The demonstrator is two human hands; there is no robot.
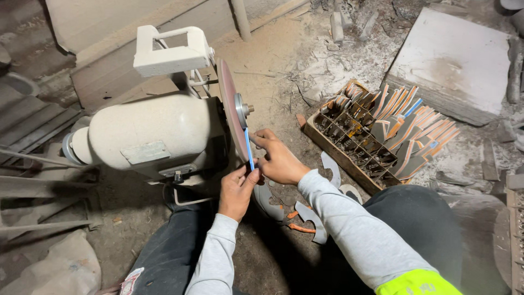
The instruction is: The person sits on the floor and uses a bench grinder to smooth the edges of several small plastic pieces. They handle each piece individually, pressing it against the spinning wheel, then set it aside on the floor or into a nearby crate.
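A thin blade with a blue edge [249,146] stands almost upright against the reddish grinding wheel [230,112] of a dusty cream bench grinder [158,134]. My left hand [237,191] pinches the blade's lower end. Pressing on the blade from the right, my right hand [278,159] has its fingers up against the wheel face. Both sleeves are grey.
A wooden divided crate [349,139] full of orange and blue handled blades sits to the right. Curved grey metal blades [311,216] lie on the dusty floor between my knees. A flat stone slab [453,60] lies at the far right, planks at the far left.
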